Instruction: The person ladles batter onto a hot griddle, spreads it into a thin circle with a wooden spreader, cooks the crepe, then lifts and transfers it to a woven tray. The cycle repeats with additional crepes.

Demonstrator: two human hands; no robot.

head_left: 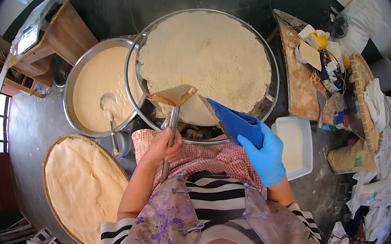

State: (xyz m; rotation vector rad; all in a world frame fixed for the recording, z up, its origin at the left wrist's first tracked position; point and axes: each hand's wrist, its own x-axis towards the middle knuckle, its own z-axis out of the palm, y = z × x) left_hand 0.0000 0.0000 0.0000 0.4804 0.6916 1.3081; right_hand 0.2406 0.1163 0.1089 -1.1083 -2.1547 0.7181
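Blue-gloved, my right grip [265,155] clasps a flat blue scraper [237,121] between thumb and fingers; it slants over the near edge of the round, metal-rimmed griddle [127,79]. Bare and curled tight, my left grip [164,147] holds the shaft of a long-handled tool [173,96], its broad wedge head hanging over that same edge, left of the scraper and apart from it. I cannot tell whether either touches the griddle. Pale batter [204,52] covers most of the griddle. Just left, a metal basin [69,101] holds more batter, with a ladle [112,126] dipped in. Nearer on the left, a woven tray [45,182] bears large pale sheets [83,184]. Beside the gloved grip I see a white tub [307,142] of pale liquid [292,146].
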